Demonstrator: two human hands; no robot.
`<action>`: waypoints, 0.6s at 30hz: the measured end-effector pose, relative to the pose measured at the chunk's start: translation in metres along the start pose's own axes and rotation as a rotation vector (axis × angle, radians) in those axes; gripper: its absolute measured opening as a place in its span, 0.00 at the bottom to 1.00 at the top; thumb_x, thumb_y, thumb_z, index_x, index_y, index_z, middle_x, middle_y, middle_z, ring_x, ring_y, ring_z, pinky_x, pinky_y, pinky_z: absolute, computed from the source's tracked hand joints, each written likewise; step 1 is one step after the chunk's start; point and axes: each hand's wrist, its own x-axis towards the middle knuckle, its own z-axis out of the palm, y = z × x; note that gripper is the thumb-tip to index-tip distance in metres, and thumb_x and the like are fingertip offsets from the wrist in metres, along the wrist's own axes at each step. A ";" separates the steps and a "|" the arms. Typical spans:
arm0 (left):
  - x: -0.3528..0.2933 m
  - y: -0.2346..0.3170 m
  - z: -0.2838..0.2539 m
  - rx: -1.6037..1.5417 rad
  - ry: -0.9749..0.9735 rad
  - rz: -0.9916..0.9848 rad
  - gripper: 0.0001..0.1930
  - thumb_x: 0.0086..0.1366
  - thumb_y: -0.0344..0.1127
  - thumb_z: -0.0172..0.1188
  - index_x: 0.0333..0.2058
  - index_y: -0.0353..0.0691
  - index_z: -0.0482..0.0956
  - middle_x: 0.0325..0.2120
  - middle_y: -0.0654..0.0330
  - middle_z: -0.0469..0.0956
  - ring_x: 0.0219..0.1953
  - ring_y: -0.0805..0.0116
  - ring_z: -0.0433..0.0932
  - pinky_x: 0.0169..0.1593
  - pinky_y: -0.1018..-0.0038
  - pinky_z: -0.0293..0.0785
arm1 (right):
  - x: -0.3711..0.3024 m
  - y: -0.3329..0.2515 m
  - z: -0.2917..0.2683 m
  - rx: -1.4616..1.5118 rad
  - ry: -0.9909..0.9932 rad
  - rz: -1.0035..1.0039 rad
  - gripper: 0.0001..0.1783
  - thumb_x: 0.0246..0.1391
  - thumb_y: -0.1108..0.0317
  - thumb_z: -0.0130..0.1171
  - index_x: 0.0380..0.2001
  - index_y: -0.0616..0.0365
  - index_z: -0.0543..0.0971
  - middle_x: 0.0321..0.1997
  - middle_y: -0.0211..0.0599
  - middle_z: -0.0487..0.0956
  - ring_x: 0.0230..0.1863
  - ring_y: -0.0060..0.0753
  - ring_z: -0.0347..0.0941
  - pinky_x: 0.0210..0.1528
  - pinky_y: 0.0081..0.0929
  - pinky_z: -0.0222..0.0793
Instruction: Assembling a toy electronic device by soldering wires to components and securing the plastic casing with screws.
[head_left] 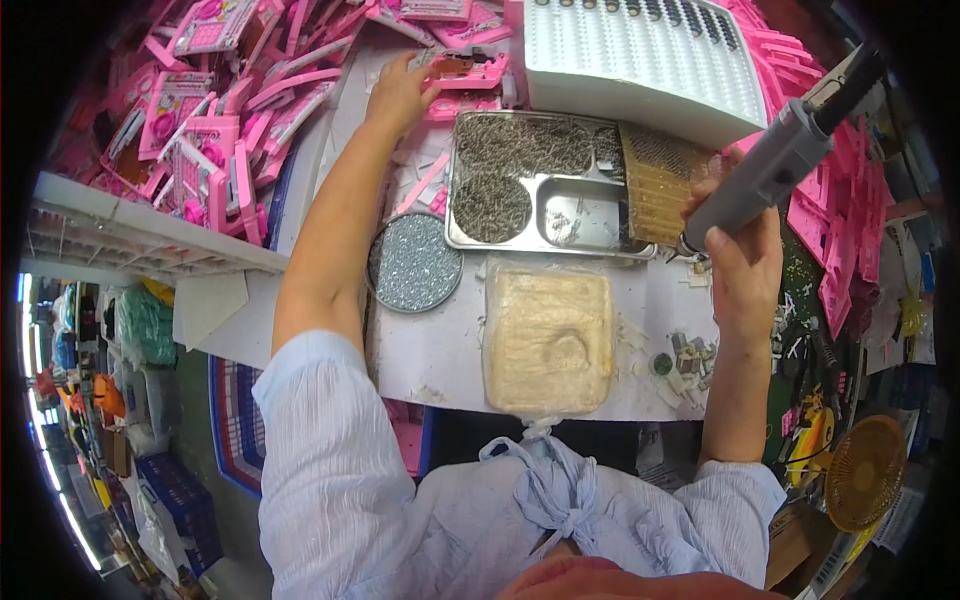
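Pale blue shirt, knotted at the front, spans the lower edge. Left hand: fingers curved at the left end of 1 pink plastic housing, which lies immediately right of it, beyond the metal screw tray; whether they grip cannot be told. Right hand: closed around 1 grey electric screwdriver, tip near the tray's right corner.

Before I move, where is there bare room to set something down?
The white tabletop is mostly bare between its front edge, the round metal-parts dish and the plastic-wrapped pad, bar a few scraps. Crowded: right of the pad, with small loose pieces; beyond, with the steel screw tray, white foam block and pink plastic parts.
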 end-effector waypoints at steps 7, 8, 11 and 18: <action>0.011 0.012 -0.036 -0.197 0.034 0.207 0.10 0.62 0.35 0.68 0.38 0.38 0.80 0.52 0.52 0.74 0.56 0.49 0.74 0.58 0.61 0.72 | -0.039 0.025 0.001 -0.294 0.263 -0.362 0.34 0.56 0.75 0.63 0.66 0.61 0.65 0.61 0.45 0.72 0.58 0.34 0.71 0.62 0.34 0.67; 0.003 0.018 -0.051 -0.227 0.101 0.255 0.09 0.62 0.33 0.68 0.37 0.36 0.79 0.50 0.50 0.75 0.55 0.48 0.74 0.58 0.61 0.72 | -0.047 0.032 0.004 -0.170 0.179 -0.353 0.31 0.57 0.75 0.62 0.64 0.62 0.67 0.59 0.44 0.74 0.56 0.33 0.73 0.61 0.34 0.68; -0.043 0.056 -0.107 -0.278 0.131 0.262 0.08 0.62 0.30 0.67 0.36 0.35 0.77 0.49 0.50 0.75 0.53 0.49 0.75 0.56 0.63 0.72 | -0.049 0.029 0.031 0.120 -0.181 0.208 0.15 0.68 0.66 0.54 0.52 0.64 0.78 0.35 0.36 0.82 0.38 0.24 0.78 0.45 0.25 0.74; -0.195 0.181 -0.203 -0.435 0.073 0.267 0.10 0.55 0.24 0.68 0.36 0.34 0.79 0.44 0.49 0.76 0.49 0.46 0.78 0.52 0.59 0.77 | -0.037 0.077 0.106 1.022 -0.454 0.521 0.51 0.64 0.28 0.43 0.74 0.59 0.53 0.70 0.50 0.67 0.70 0.46 0.65 0.72 0.46 0.60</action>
